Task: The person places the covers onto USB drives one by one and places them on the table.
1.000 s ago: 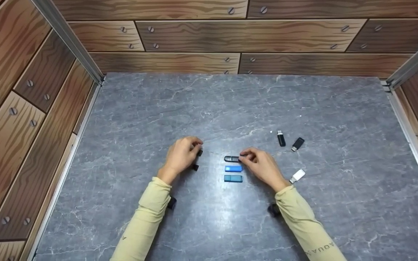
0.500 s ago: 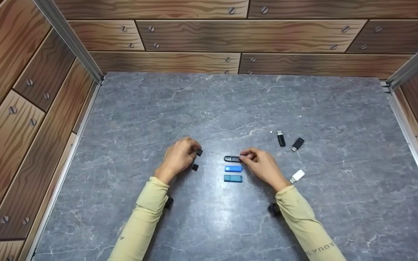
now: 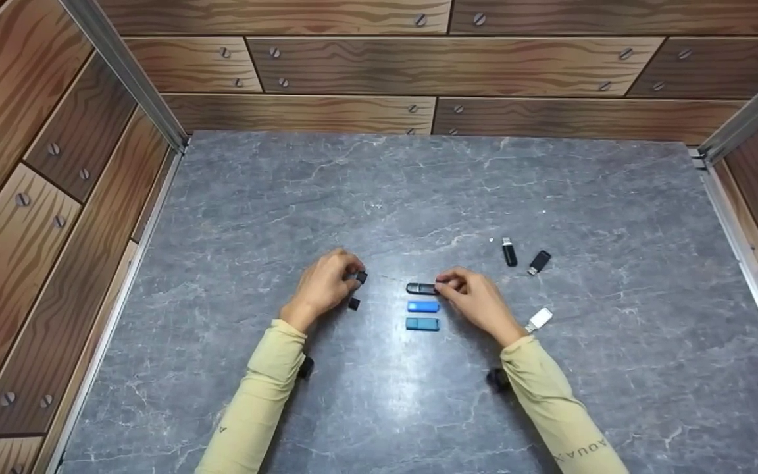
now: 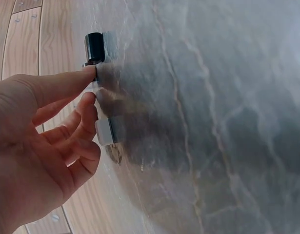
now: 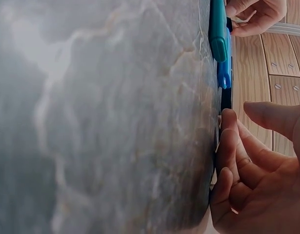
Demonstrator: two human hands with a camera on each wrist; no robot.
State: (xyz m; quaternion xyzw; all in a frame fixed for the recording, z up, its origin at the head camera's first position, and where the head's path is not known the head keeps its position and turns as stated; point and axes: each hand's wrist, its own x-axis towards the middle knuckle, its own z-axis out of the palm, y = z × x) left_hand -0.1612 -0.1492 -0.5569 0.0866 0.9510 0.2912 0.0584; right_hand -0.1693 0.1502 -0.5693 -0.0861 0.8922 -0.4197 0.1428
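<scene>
My left hand [image 3: 324, 289] is at a small black cap [image 3: 362, 278], pinching at it with thumb and fingertip. In the left wrist view the thumb tip lies just below the upright black cap [image 4: 95, 47]; what lies behind the thumb is partly hidden. A second cap [image 3: 354, 304] stands nearer the wrist. My right hand [image 3: 474, 299] touches the right end of a black USB stick [image 3: 420, 288] with its fingertips. In the right wrist view the thumb is held apart from the fingers. Below that stick lie a blue stick [image 3: 423, 307] and a teal stick [image 3: 422, 324], parallel.
On the right lie two black USB sticks [image 3: 509, 252] [image 3: 539, 263] and a white one [image 3: 539, 319], metal plugs bare. The grey marbled table [image 3: 274, 191] is bordered by wood-patterned walls [image 3: 339, 115] at the back and sides.
The left hand has drawn back slightly to the left, showing more of the two black caps. The right hand and the row of sticks look the same.
</scene>
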